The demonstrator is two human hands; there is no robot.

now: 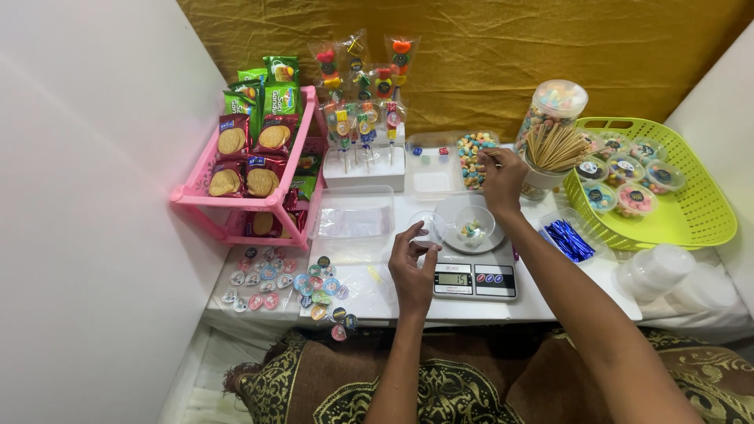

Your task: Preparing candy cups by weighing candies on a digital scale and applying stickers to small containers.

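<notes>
I see my left hand (414,263) raised just in front of the kitchen scale (473,271), wrist bent back, thumb and fingers pinched on the rim of a small clear cup (430,228) that sits tilted at the left edge of the scale's round white platform. My right arm stretches farther out across the surface (550,290), and my right hand (503,179) hangs over the clear tray of mixed candies (473,154), fingers curled down and pinched narrow at the tray's near end; I cannot tell whether a candy is caught between them.

On the scale's platform stands a small clear bowl (474,224) with a few pale candies at its bottom. The candy tray lies just behind the scale, filled with pastel pieces. To its right a tall clear jar (552,106) with a lid is packed with the same coloured sweets, and in front of it a white cup holds a bunch of wooden skewers (554,147). The green plastic basket (699,212) on the right carries several small lidded tubs of sweets. A shallow clear tray near the basket holds blue twist ties (569,239). On the left a pink rack (243,184) holds biscuit packets, and round stickers (287,284) lie scattered below it. A stack of clear cups (656,271) rests at the right.
</notes>
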